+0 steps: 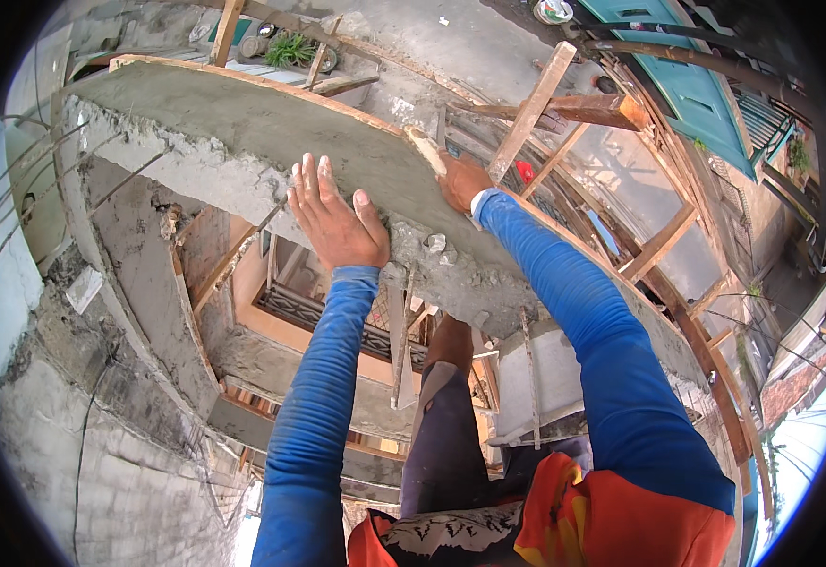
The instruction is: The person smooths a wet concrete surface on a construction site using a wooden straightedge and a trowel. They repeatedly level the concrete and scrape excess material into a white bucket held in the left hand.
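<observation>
My right hand (462, 181) is closed on a pale, mortar-stained narrow tool (423, 145) at the wooden edge strip (332, 100) along the far side of a grey mortar-topped ledge (195, 109). My left hand (335, 222) is open, fingers spread, over the ledge's rough near edge, left of my right hand. Whether it presses on the surface I cannot tell. A small pale lump (435, 243) lies on the mortar just right of my left hand.
Thin rods (131, 180) stick out from the ledge. Open drops with lower concrete levels and a railing (295, 312) are below, around my leg (446, 406). Wooden braces (536, 104) stand beyond the ledge, above a paved ground with a plant (290, 49) and a turquoise structure (668, 76).
</observation>
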The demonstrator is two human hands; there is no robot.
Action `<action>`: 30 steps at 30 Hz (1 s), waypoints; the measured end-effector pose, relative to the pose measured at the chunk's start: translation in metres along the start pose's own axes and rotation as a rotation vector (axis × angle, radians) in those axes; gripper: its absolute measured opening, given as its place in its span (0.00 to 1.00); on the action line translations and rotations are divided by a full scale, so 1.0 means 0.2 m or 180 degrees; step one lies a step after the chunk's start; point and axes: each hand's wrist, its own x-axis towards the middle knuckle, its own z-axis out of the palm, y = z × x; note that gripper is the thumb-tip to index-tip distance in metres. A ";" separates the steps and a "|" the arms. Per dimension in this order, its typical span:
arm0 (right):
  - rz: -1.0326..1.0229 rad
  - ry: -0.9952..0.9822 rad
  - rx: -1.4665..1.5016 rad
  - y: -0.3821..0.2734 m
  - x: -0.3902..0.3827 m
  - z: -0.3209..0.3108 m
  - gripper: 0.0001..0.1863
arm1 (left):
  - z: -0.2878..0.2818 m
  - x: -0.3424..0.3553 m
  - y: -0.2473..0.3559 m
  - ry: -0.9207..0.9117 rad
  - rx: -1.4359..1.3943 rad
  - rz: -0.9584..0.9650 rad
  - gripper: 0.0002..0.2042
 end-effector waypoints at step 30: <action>-0.0591 0.1599 -0.0075 0.34 -2.37 -1.20 0.34 | -1.04 -1.43 0.48 -0.1506 -0.0985 -0.2414 0.24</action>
